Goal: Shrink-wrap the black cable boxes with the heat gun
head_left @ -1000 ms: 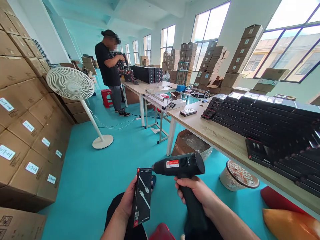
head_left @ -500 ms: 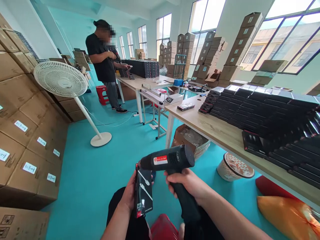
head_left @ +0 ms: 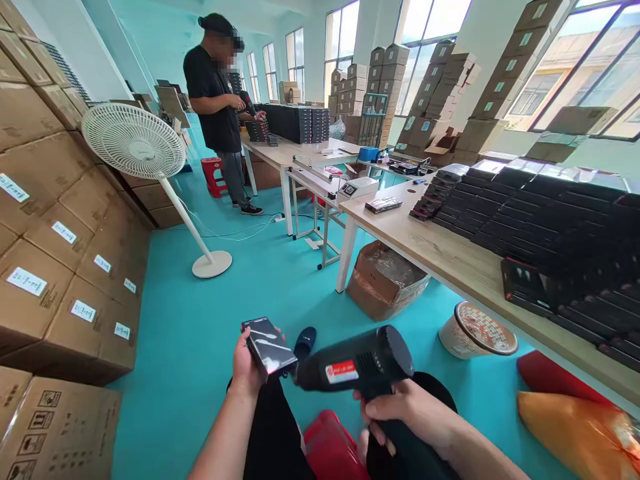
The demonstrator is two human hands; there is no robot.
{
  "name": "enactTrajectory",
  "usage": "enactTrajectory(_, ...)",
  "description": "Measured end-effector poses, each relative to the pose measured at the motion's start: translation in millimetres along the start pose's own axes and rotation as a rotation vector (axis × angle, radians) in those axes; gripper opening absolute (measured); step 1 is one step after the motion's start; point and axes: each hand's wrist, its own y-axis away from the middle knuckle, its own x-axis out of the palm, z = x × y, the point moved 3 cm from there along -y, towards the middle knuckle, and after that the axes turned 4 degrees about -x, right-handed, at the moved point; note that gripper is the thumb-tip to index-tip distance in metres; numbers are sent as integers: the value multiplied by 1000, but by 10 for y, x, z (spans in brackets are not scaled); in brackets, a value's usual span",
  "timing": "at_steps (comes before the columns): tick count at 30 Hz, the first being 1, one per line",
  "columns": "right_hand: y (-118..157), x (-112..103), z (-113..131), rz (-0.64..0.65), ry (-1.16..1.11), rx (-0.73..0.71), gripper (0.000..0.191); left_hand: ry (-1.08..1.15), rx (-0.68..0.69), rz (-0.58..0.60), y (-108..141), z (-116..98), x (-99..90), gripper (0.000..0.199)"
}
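Observation:
My left hand (head_left: 246,365) is wrapped round a flat black box (head_left: 269,347) with a picture of white cables, tilted with its face up. My right hand (head_left: 387,407) grips the handle of a black heat gun (head_left: 357,360) with a red and white label. The gun points left, its nozzle close to the lower right corner of the box. Whether nozzle and box touch, I cannot tell.
At right, a table (head_left: 425,247) bears stacked black boxes (head_left: 530,207). Beneath are a carton (head_left: 373,283) and a waste bin (head_left: 457,340). A fan (head_left: 143,150) and cartons (head_left: 45,253) stand left. A person (head_left: 215,107) works at a farther table.
The black box has moved up and left and tipped flatter. The heat gun has moved down and right, from the box's top end to its lower corner. The view has shifted slightly.

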Motion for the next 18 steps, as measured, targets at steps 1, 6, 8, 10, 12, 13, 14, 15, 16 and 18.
enactTrajectory(1, -11, 15, -7, -72, -39, -22, 30, 23, 41, -63, -40, -26, -33, 52)
enactTrajectory(6, -102, 375, -4, 36, -119, -22, 32, 73, 85, -152, -178, -27, -117, 55)
enactTrajectory(8, -146, 443, 17, 42, -110, -102, 33, 92, 85, -159, -175, -16, -127, 57)
enactTrajectory(10, -180, 403, 41, -58, -90, -173, 35, 116, 99, -174, -151, -18, -138, 58)
enactTrajectory(12, -187, 345, 64, -122, -70, -165, 34, 116, 107, -171, -135, -25, -144, 56)
enactTrajectory(13, -179, 342, 78, -96, -63, -140, 32, 105, 106, -164, -135, -27, -145, 55)
enactTrajectory(14, -167, 360, 93, -38, -56, -118, 30, 90, 104, -157, -140, -28, -144, 54)
enactTrajectory(15, -151, 387, 107, 28, -51, -101, 28, 75, 99, -155, -148, -26, -142, 54)
enactTrajectory(16, -137, 410, 117, 79, -49, -97, 26, 63, 96, -154, -157, -24, -137, 54)
enactTrajectory(18, -127, 385, 123, 58, -53, -135, 27, 57, 108, -130, -165, -24, -116, 52)
